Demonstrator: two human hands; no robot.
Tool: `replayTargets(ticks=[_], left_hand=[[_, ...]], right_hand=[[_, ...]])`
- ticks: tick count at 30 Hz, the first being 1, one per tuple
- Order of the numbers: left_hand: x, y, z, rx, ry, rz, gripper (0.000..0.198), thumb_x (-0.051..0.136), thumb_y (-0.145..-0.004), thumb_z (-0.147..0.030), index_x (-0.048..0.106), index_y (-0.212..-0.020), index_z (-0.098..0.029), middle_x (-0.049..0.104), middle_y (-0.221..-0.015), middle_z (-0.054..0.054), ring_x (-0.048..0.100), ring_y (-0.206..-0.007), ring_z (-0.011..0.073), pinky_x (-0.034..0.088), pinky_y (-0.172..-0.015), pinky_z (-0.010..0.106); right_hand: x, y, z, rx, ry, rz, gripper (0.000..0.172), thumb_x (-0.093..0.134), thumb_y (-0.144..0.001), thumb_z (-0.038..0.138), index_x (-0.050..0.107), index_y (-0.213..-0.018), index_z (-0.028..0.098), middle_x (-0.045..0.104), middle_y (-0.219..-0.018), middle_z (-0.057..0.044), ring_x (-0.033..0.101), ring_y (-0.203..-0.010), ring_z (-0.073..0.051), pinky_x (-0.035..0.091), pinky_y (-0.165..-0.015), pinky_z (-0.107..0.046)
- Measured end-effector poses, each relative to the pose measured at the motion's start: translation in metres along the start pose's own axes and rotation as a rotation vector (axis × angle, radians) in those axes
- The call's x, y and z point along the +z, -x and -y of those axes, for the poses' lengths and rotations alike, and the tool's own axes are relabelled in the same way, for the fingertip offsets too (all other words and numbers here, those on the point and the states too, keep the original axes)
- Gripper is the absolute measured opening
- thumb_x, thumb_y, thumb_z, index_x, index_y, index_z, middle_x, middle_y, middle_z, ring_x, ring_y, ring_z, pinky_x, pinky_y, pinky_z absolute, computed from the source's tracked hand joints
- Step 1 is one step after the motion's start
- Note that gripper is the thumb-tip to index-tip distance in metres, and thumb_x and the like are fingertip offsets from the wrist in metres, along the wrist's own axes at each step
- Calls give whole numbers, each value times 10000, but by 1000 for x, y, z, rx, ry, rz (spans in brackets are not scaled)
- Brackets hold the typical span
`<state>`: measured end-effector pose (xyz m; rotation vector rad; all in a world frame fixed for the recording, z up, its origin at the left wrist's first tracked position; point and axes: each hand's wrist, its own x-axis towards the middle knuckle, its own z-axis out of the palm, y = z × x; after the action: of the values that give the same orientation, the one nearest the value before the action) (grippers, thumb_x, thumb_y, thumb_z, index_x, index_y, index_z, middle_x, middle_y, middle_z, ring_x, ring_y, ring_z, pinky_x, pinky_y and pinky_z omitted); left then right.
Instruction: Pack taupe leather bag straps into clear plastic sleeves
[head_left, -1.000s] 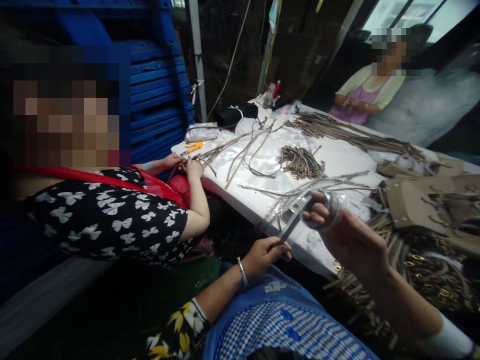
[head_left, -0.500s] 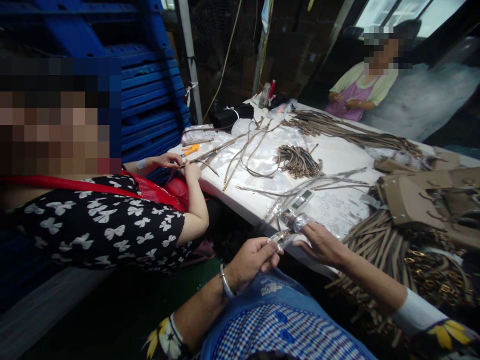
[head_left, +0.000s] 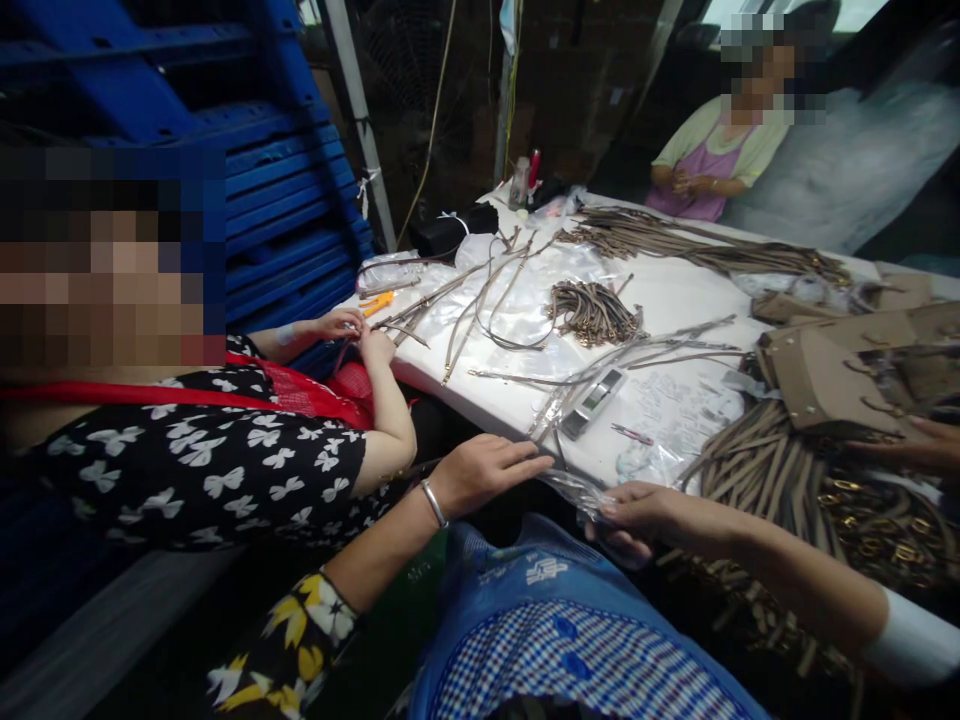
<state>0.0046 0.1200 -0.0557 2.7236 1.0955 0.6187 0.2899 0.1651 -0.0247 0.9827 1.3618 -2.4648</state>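
Looks like a narrow, crumpled length of clear, shiny plastic film (head_left: pixel 574 488), streaked grey and white (too blurred to make out anything inside). Runs slantwise from left to nearer right, along the near edge of the white table (head_left: pixel 679 300). Ends on the right pinched in the right hand (head_left: pixel 645 515); on the left, beside the left hand's (head_left: pixel 480 475) extended fingertips.

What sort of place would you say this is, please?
Probably a bag-making workshop: heaped long brown straps with gold-coloured metal clasps, beige bag-like pieces, and stacked blue slatted pallets.
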Motion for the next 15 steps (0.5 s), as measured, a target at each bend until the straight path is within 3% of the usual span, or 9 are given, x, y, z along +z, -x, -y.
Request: replayTargets(ticks=[2, 4, 7, 11, 15], left_hand=[[9, -2, 6, 53, -46, -74, 410, 421, -940, -116, 489, -1326, -238, 662, -1173, 57, 619, -1016, 158, 472, -948, 344], [24, -6, 7, 18, 2, -167, 380, 430, -944, -135, 511, -1303, -229, 691, -1097, 49, 624, -1008, 152, 467, -971, 358], [49, -22, -6, -98, 270, -291, 344, 428, -955, -204, 527, -1285, -214, 677, -1135, 61, 625, -1027, 150, 502, -930, 313], [65, -57, -43, -340, 727, -407, 374, 400, -964, -326, 555, -1265, -168, 662, -1131, 102, 625, -1026, 186, 503, -905, 302], [59, -94, -69, -528, 1125, -411, 424, 387, -953, -432, 619, -1147, -134, 672, -935, 80, 636, -771, 163, 505, -718, 265]], right_hand=[[7, 7, 2, -54, -145, 59, 342, 563, -879, 383, 668, -962, 68, 456, -617, 27, 396, -500, -63, 445, -620, -253], [13, 14, 5, -123, -229, 81, 340, 557, -887, 368, 669, -987, 63, 441, -626, 28, 383, -500, -56, 459, -653, -262], [17, 20, 13, -259, -282, 60, 353, 566, -885, 373, 664, -1042, 72, 420, -649, 28, 384, -505, -58, 471, -692, -284], [11, 18, 23, -514, -326, -106, 358, 610, -849, 415, 678, -1056, 130, 407, -670, 21, 418, -549, -91, 485, -733, -310], [2, 13, 28, -701, -363, -292, 333, 612, -843, 415, 676, -1079, 188, 429, -722, 3, 505, -660, -134, 495, -730, -306]])
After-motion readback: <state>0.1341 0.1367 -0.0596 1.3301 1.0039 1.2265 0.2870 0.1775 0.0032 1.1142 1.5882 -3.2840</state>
